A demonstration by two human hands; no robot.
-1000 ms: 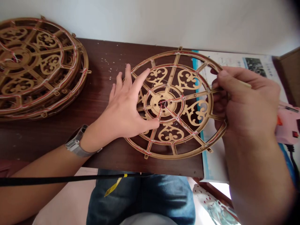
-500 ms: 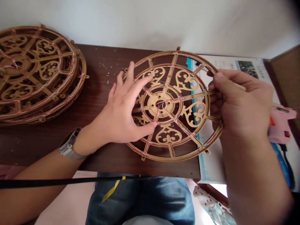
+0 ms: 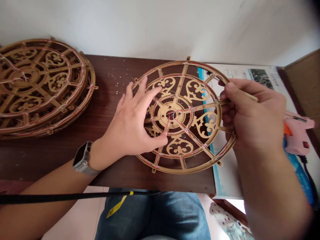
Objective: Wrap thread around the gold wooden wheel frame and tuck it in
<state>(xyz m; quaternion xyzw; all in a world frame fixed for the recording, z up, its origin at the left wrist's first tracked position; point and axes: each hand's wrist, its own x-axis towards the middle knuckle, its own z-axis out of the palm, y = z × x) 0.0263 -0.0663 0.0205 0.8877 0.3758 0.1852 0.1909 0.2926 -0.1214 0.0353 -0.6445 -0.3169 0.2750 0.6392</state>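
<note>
A round gold openwork frame (image 3: 183, 168) with red and white wires along its rings and spokes lies over the brown table and a white sheet. My left hand (image 3: 133, 123) rests spread on its left part, thumb and fingers apart near the hub. At the frame's right rim, my right hand (image 3: 255, 113) has its thumb and index finger closed on the edge, with a thin pale stick between them. Its other fingers curl partly out of sight beneath the rim.
Several similar wired frames (image 3: 62, 121) are stacked at the left on the brown table (image 3: 112, 170). A pink glue gun (image 3: 298, 133) with a dark cable lies at the right on the printed white sheet (image 3: 226, 185). A black strap (image 3: 75, 197) crosses below the table edge.
The view has shifted slightly, so the stack appears lower and further right. Both hands keep nearly the same places on the frame.
</note>
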